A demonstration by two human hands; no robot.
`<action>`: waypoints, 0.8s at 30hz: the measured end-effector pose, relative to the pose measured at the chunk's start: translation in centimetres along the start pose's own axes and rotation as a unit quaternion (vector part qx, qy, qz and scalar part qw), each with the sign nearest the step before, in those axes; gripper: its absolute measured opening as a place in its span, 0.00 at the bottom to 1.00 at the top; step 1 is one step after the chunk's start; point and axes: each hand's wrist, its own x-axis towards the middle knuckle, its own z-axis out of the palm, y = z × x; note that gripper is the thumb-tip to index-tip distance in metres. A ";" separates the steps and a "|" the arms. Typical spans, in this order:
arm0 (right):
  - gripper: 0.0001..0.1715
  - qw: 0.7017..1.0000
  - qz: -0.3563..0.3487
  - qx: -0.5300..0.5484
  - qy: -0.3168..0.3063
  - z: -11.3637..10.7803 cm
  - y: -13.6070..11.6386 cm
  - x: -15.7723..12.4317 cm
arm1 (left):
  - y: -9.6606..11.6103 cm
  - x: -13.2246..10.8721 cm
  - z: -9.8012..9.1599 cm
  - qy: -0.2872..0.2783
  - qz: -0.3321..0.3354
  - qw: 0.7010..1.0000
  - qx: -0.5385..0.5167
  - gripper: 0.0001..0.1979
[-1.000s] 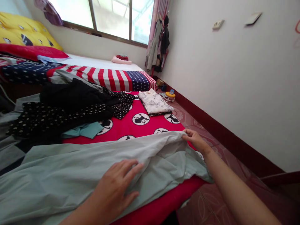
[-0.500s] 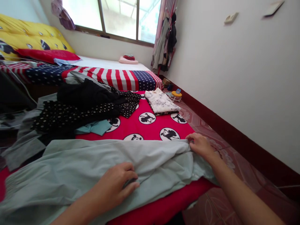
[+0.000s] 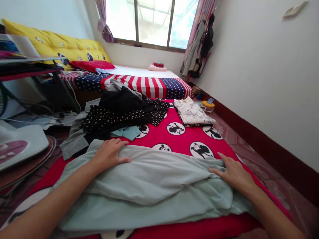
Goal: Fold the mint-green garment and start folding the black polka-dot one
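A pale green garment (image 3: 149, 179) lies spread in loose folds in front of me; its exact kind does not show. My left hand (image 3: 112, 153) rests on its far left part, thumb and fingers apart. At the garment's right end, my right hand (image 3: 233, 172) touches the cloth with thumb and fingers spread. Beneath the garment is a red sheet (image 3: 179, 143) with monkey prints in white circles. Just beyond my left hand lies a small folded teal cloth (image 3: 128, 132).
A heap of black and dotted clothes (image 3: 122, 108) lies beyond my left hand. Folded white floral clothing (image 3: 193, 113) sits at the far right of the sheet. At left stand a desk (image 3: 27, 61) and a plastic seat (image 3: 25, 142). A white wall (image 3: 264, 83) runs along the right.
The view has turned left. My left hand has moved from the garment's middle to its far left edge, and the gathered left end no longer shows. My right hand's fingers have spread.
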 end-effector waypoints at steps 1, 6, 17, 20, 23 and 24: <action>0.43 1.000 0.010 0.007 0.007 0.1 -0.4 -0.6 | -0.1 -0.5 0.2 0.007 0.001 1.000 -0.002 0.32; 0.20 0.985 -0.018 0.164 -0.051 -1.8 -3.7 -1.5 | 1.1 -2.3 0.8 0.012 -0.022 1.000 0.005 0.22; 0.27 0.996 -0.009 -0.002 0.088 -7.7 -4.5 11.9 | 3.8 5.4 -1.4 0.152 -0.068 0.986 -0.015 0.27; 0.33 0.990 -0.057 -0.042 0.119 -5.2 -7.5 12.2 | 5.3 6.3 -0.1 0.207 -0.004 0.978 -0.033 0.29; 0.29 0.971 -0.191 0.045 0.136 -2.7 -12.5 9.9 | 6.4 5.4 1.6 0.191 0.086 0.974 -0.089 0.20; 0.28 0.964 -0.231 0.076 0.113 -2.0 -14.3 8.8 | 6.6 4.9 2.1 0.168 0.111 0.974 -0.106 0.19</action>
